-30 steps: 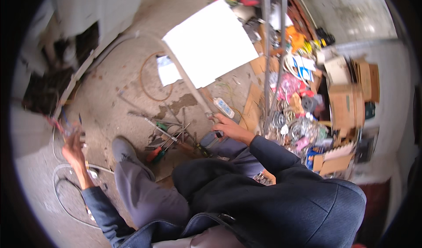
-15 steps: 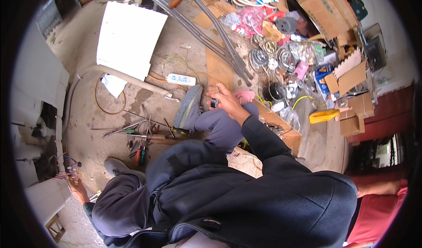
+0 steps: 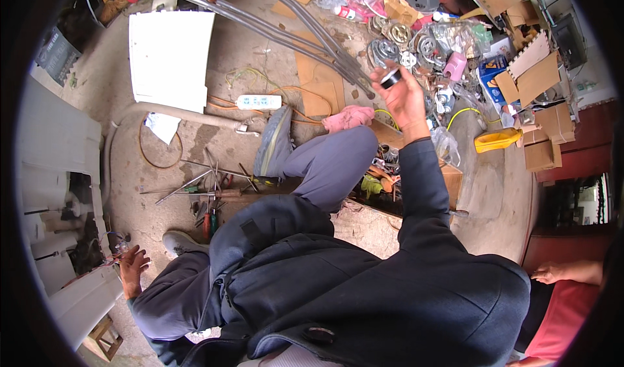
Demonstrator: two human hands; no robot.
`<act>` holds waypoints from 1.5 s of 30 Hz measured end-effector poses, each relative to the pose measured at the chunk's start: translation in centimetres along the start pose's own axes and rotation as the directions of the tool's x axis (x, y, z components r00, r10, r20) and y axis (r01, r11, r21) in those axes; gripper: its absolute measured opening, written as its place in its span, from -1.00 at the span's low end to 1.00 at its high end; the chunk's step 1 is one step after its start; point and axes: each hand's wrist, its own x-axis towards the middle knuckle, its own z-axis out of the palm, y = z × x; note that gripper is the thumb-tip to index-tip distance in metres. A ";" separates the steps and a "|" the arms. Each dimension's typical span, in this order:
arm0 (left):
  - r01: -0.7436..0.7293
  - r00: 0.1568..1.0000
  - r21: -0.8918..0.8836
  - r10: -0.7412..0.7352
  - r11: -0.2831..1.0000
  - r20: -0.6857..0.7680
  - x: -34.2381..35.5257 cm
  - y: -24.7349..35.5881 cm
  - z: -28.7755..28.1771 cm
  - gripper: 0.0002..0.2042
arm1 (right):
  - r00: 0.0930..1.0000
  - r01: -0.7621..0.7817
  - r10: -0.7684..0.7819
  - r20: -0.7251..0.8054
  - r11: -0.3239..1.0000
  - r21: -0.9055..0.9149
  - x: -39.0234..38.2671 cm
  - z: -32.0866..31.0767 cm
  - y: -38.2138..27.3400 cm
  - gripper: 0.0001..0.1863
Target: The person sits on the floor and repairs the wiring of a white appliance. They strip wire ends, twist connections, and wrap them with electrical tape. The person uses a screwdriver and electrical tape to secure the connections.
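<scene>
My right hand (image 3: 404,104) is raised over the open wooden box and closed around a roll of black tape (image 3: 390,79), whose pale core shows. At the lower left my left hand (image 3: 132,266) is beside a bundle of thin coloured wires (image 3: 119,247) on a white appliance casing (image 3: 75,302). Its fingers look spread and bent, with nothing visible in them; whether a fingertip touches the wires I cannot tell. Between my legs and the casing lie screwdrivers (image 3: 209,224) and metal rods on the floor.
A wooden box (image 3: 452,185) of tools sits by my right knee, a pink cloth (image 3: 349,118) beyond it. Ahead are a white power strip (image 3: 259,102), a white panel (image 3: 170,58) and long metal tubes (image 3: 305,26). Clutter and cardboard (image 3: 539,81) fill the far right. Another person's hand (image 3: 549,273) shows lower right.
My right hand has moved right and up from near my shoe with the tape roll, uncovering the pink cloth. My left hand has shifted slightly right, its fingers spreading off the wires.
</scene>
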 end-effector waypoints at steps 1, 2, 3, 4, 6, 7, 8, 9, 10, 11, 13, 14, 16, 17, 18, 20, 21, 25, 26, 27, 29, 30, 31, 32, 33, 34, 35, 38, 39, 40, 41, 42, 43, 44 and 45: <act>0.008 1.000 -0.002 -0.008 1.000 0.023 0.2 -0.4 0.0 -0.46 | 0.996 0.001 -0.008 -0.088 0.998 -0.069 0.0 -0.9 -1.1 -0.54; 0.016 0.999 -0.003 -0.016 1.000 0.045 0.4 -0.8 -0.1 -0.46 | 0.985 -0.003 -0.021 -0.174 0.991 -0.136 -0.1 -1.7 -1.9 -0.52; 0.019 0.998 -0.004 -0.019 1.000 0.054 0.3 -0.9 -0.1 -0.46 | 0.954 -0.041 -0.020 -0.300 0.980 -0.196 0.2 -2.6 -1.8 -0.47; 0.023 0.999 -0.014 -0.023 1.000 0.048 0.1 -1.0 -0.2 -0.45 | 0.948 -0.051 0.002 -0.318 0.988 -0.147 0.5 -3.4 -1.7 -0.46; 0.043 0.998 -0.029 -0.042 0.999 0.050 0.0 -1.0 -0.1 -0.44 | 0.930 -0.079 0.054 -0.365 0.995 -0.055 0.0 -4.6 -1.4 -0.43; 0.043 0.998 -0.045 -0.041 0.998 0.041 -0.6 -0.5 -0.2 -0.44 | 0.919 -0.047 0.012 -0.394 0.996 -0.080 0.2 -4.9 -0.7 -0.36; 0.038 0.998 -0.052 -0.035 0.998 0.056 -0.6 -0.4 0.0 -0.44 | 0.882 -0.096 0.019 -0.471 0.986 -0.139 0.2 -6.1 -0.8 -0.35; 0.034 0.997 -0.057 -0.030 0.998 0.071 -0.5 -0.4 0.2 -0.45 | 0.838 -0.150 0.021 -0.546 0.970 -0.193 0.5 -7.7 -1.0 -0.33; 0.035 0.996 -0.063 -0.029 0.997 0.085 -0.6 -0.5 0.3 -0.45 | 0.787 -0.213 0.021 -0.616 0.947 -0.240 0.4 -9.1 -0.9 -0.32; 0.038 0.995 -0.062 -0.032 0.997 0.098 -0.9 -0.5 0.1 -0.45 | 0.756 -0.280 -0.070 -0.651 0.864 -0.418 -0.2 -10.0 -0.5 -0.27; 0.044 0.991 -0.063 -0.035 0.997 0.132 -1.0 -0.4 0.2 -0.43 | 0.803 -0.333 -0.028 -0.595 0.807 -0.488 -1.9 -14.1 -0.3 -0.44; 0.049 0.987 -0.061 -0.039 0.997 0.155 -1.0 -0.5 0.3 -0.43 | 0.832 -0.337 0.033 -0.553 0.823 -0.457 -3.1 -16.1 -0.1 -0.53; 0.092 0.981 -0.084 -0.076 0.992 0.180 -1.7 -0.5 0.1 -0.40 | 0.855 -0.392 0.124 -0.504 0.790 -0.471 -5.7 -17.2 0.8 -0.62; 0.109 0.979 -0.092 -0.090 0.990 0.184 -2.0 -0.2 0.1 -0.38 | 0.864 -0.411 0.166 -0.475 0.777 -0.477 -6.9 -17.9 1.3 -0.66; 0.124 0.977 -0.099 -0.104 0.987 0.186 -2.3 0.0 0.1 -0.36 | 0.852 -0.458 0.206 -0.482 0.739 -0.494 -8.2 -18.6 2.0 -0.69; 0.138 0.972 -0.110 -0.114 0.984 0.208 -2.6 0.0 -0.8 -0.36 | 0.785 -0.603 0.332 -0.524 0.604 -0.521 -10.2 -19.1 3.9 -0.71; 0.135 0.970 -0.116 -0.107 0.984 0.218 -2.3 -0.2 -0.5 -0.37 | 0.769 -0.627 0.326 -0.550 0.556 -0.546 -11.5 -21.5 5.6 -0.67; 0.156 0.969 -0.134 -0.125 0.979 0.214 -2.1 1.1 1.9 -0.34 | 0.910 -0.368 0.178 -0.374 -0.069 -0.927 -17.2 -24.5 14.5 -0.26; 0.144 0.970 -0.113 -0.117 0.983 0.214 -2.9 2.1 1.5 -0.34 | 0.942 -0.295 0.162 -0.293 -0.009 -0.955 -17.7 -21.5 16.8 -0.16; 0.143 0.965 -0.096 -0.117 0.985 0.236 -3.3 2.4 1.7 -0.34 | 0.935 -0.293 0.198 -0.294 -0.036 -0.955 -17.8 -21.4 17.7 -0.13; 0.150 0.960 -0.094 -0.123 0.984 0.251 -4.2 2.6 2.4 -0.37 | 0.916 -0.284 0.269 -0.297 -0.089 -0.955 -17.6 -21.4 18.8 -0.06; 0.160 0.958 -0.087 -0.134 0.983 0.254 -4.7 2.7 1.8 -0.39 | 0.914 -0.317 0.246 -0.321 -0.056 -0.947 -17.0 -20.8 20.1 -0.06; 0.173 0.954 -0.085 -0.145 0.981 0.264 -4.9 2.6 1.4 -0.40 | 0.911 -0.351 0.222 -0.349 -0.031 -0.936 -16.4 -20.1 21.0 -0.05; 0.185 0.949 -0.083 -0.157 0.979 0.273 -5.1 2.6 1.1 -0.41 | 0.905 -0.383 0.198 -0.376 -0.004 -0.924 -15.8 -19.5 22.0 -0.04; 0.225 0.943 -0.082 -0.196 0.971 0.268 -4.9 2.8 1.8 -0.48 | 0.901 -0.404 0.153 -0.405 -0.039 -0.914 -16.0 -20.4 23.1 -0.05; 0.234 0.941 -0.080 -0.204 0.969 0.270 -4.7 3.0 2.5 -0.48 | 0.896 -0.425 0.109 -0.430 -0.073 -0.902 -16.0 -21.5 24.3 -0.06; 0.231 0.939 -0.081 -0.200 0.970 0.279 -4.4 3.1 3.2 -0.48 | 0.899 -0.426 0.063 -0.434 -0.108 -0.898 -16.2 -22.9 25.2 -0.07; 0.215 0.949 -0.075 -0.190 0.974 0.253 -5.0 4.2 3.8 -0.48 | 0.907 -0.417 0.014 -0.421 -0.110 -0.902 -15.5 -22.8 26.6 -0.07; 0.207 0.954 -0.071 -0.185 0.976 0.236 -5.4 4.8 3.9 -0.48 | 0.909 -0.415 0.018 -0.417 -0.085 -0.906 -15.2 -22.3 27.1 -0.06; 0.198 0.958 -0.066 -0.179 0.978 0.223 -5.6 5.3 4.1 -0.48 | 0.916 -0.399 0.019 -0.401 -0.075 -0.914 -14.9 -21.9 27.4 -0.09; 0.191 0.960 -0.063 -0.173 0.980 0.219 -5.4 5.7 4.5 -0.48 | 0.920 -0.388 0.014 -0.391 -0.076 -0.918 -14.9 -21.9 27.1 -0.12; 0.190 0.961 -0.064 -0.172 0.980 0.216 -5.2 6.0 4.6 -0.49 | 0.924 -0.379 0.013 -0.381 -0.077 -0.922 -15.1 -21.8 26.9 -0.16; 0.180 0.966 -0.062 -0.164 0.982 0.201 -5.4 6.4 4.8 -0.49 | 0.928 -0.371 0.005 -0.372 -0.071 -0.926 -14.9 -21.4 27.2 -0.18; 0.174 0.967 -0.058 -0.159 0.983 0.201 -5.2 6.7 5.0 -0.49 | 0.923 -0.383 0.004 -0.384 -0.050 -0.922 -15.0 -21.2 26.7 -0.21; 0.167 0.968 -0.056 -0.153 0.984 0.199 -5.0 7.1 5.2 -0.49 | 0.919 -0.395 0.002 -0.395 -0.030 -0.918 -15.1 -21.0 26.3 -0.24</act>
